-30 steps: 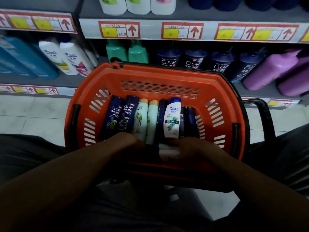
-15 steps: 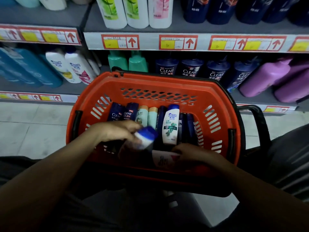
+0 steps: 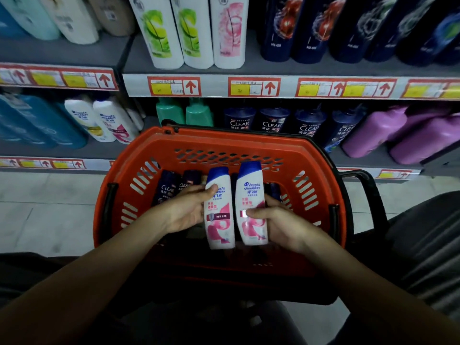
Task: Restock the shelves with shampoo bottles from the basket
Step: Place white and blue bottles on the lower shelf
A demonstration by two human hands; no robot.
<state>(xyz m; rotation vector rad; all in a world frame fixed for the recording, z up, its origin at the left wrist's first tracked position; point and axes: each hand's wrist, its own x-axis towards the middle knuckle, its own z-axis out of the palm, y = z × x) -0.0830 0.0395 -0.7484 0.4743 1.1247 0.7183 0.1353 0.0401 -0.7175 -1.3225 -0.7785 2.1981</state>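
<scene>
An orange basket [image 3: 249,143] sits in front of me below the shelves. My left hand [image 3: 185,209] grips a white and pink shampoo bottle with a blue cap [image 3: 220,220], held upright above the basket. My right hand [image 3: 276,222] grips a second bottle of the same kind [image 3: 251,195] right beside the first. Dark Clear bottles [image 3: 166,189] lie in the basket behind my left hand. More bottles in the basket are hidden behind the two held ones.
The lower shelf [image 3: 49,145] holds white Head & Shoulders bottles [image 3: 112,120], green bottles [image 3: 184,112], dark Clear bottles [image 3: 273,122] and purple bottles [image 3: 388,133]. The upper shelf [image 3: 249,68] carries tall white bottles [image 3: 171,31] and dark ones. A black basket handle [image 3: 366,192] juts out right.
Both hands have risen out of the basket, each holding a white and pink bottle upright. The view has tilted up, showing more of the upper shelf.
</scene>
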